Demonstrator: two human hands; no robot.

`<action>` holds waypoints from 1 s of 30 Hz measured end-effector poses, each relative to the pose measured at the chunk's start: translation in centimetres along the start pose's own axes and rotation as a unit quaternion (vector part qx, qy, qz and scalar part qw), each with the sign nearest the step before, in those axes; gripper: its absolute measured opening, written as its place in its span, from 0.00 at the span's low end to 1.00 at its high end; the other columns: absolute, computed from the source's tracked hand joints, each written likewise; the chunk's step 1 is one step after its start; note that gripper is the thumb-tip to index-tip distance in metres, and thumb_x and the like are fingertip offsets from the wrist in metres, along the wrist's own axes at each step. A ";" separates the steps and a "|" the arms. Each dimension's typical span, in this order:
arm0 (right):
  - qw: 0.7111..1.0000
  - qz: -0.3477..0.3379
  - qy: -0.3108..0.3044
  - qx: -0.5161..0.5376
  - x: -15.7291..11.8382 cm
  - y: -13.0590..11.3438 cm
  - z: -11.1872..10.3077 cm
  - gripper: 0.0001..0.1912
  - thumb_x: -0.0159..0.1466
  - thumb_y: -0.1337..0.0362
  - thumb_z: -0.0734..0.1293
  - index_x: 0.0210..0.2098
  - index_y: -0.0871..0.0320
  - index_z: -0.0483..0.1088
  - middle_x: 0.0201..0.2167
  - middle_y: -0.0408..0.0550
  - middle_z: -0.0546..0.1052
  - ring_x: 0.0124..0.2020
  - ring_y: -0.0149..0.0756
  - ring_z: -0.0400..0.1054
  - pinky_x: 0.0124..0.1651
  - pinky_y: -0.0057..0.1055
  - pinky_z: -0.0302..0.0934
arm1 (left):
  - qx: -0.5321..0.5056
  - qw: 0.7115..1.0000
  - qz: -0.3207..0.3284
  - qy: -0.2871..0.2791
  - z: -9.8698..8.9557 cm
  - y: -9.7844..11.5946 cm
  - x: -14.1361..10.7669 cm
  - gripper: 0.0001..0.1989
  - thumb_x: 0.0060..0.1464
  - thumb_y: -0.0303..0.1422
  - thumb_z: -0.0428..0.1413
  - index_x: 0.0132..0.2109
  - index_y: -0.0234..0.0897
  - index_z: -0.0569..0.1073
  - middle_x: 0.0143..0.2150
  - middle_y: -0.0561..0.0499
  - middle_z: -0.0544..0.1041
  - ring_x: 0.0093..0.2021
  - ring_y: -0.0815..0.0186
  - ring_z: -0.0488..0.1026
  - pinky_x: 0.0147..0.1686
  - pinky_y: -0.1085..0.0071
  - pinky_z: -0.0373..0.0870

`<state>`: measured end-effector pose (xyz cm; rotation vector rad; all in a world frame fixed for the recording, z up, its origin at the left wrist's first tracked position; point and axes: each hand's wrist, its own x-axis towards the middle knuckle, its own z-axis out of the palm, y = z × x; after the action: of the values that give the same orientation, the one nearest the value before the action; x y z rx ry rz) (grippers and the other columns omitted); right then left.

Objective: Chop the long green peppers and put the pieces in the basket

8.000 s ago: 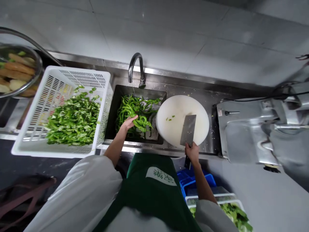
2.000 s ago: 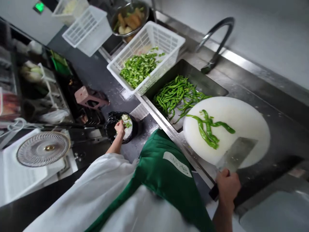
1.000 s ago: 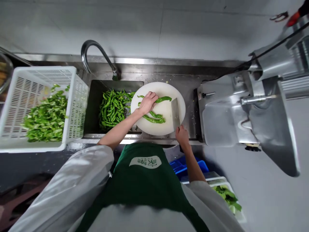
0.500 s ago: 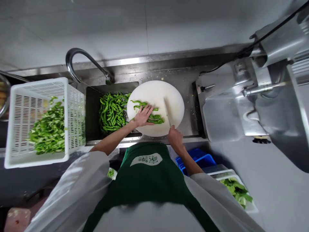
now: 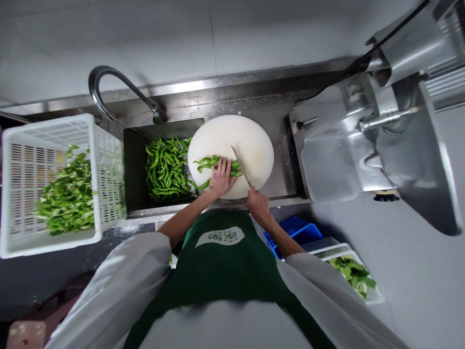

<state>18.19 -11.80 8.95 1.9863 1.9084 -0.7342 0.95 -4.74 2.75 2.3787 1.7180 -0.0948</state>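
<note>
Several long green peppers (image 5: 206,162) lie across a round white cutting board (image 5: 232,131). My left hand (image 5: 220,182) rests flat over them, fingers stretched out and slightly apart, hiding their middle part. In my right hand (image 5: 257,202), closed at the board's front edge, is the handle of a kitchen knife (image 5: 240,165). Its blade slants up and to the left, against or close beside the right ends of the peppers; contact I cannot tell. A heap of whole green peppers (image 5: 167,169) fills part of the sink (image 5: 134,160) left of the board.
A white slotted basket (image 5: 95,179) with cut green vegetables stands at the left. Behind the sink curves a faucet (image 5: 119,77). A metal slicing machine (image 5: 363,145) occupies the right side. Below the counter are a blue crate (image 5: 296,235) and a white basket of leafy greens (image 5: 352,276).
The knife has moved left, and its blade now lies at the peppers' right ends. My left hand has shifted slightly right over the peppers. The whole view has shifted a little.
</note>
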 end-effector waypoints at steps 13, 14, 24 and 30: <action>0.946 0.020 0.081 0.313 4.0 10.2 4.6 0.14 0.69 0.56 0.59 0.31 0.55 0.67 0.27 0.48 0.77 0.32 0.39 0.71 0.38 0.31 0.61 | -0.024 0.999 0.045 0.001 -0.7 0.2 1.7 0.33 0.71 0.46 0.37 0.75 0.36 0.55 0.77 0.42 0.52 0.77 0.48 0.41 0.71 0.35 0.41; 0.939 0.026 0.088 0.330 4.1 10.6 5.2 0.15 0.69 0.55 0.59 0.29 0.55 0.66 0.25 0.48 0.76 0.31 0.39 0.70 0.37 0.31 0.61 | -0.027 0.999 0.028 0.011 -0.6 0.4 2.2 0.31 0.71 0.45 0.36 0.73 0.36 0.58 0.76 0.42 0.55 0.77 0.48 0.42 0.71 0.35 0.41; 0.846 0.095 0.066 0.521 5.2 9.9 7.9 0.20 0.68 0.44 0.62 0.29 0.53 0.64 0.17 0.43 0.69 0.18 0.35 0.64 0.23 0.31 0.59 | -0.014 0.999 0.038 0.001 1.4 1.9 3.9 0.33 0.72 0.42 0.32 0.76 0.30 0.47 0.78 0.45 0.44 0.78 0.55 0.38 0.75 0.45 0.35; 0.816 0.069 0.031 0.573 5.5 8.8 8.1 0.20 0.67 0.43 0.63 0.32 0.54 0.64 0.16 0.40 0.67 0.14 0.33 0.61 0.18 0.29 0.57 | 0.002 0.999 0.036 0.001 1.4 1.8 4.1 0.35 0.71 0.45 0.32 0.77 0.29 0.44 0.79 0.45 0.39 0.78 0.55 0.35 0.75 0.46 0.32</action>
<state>25.57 -12.24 -1.93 2.7025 1.3577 -2.1471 4.10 -1.73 0.86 2.4415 1.6318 -0.0838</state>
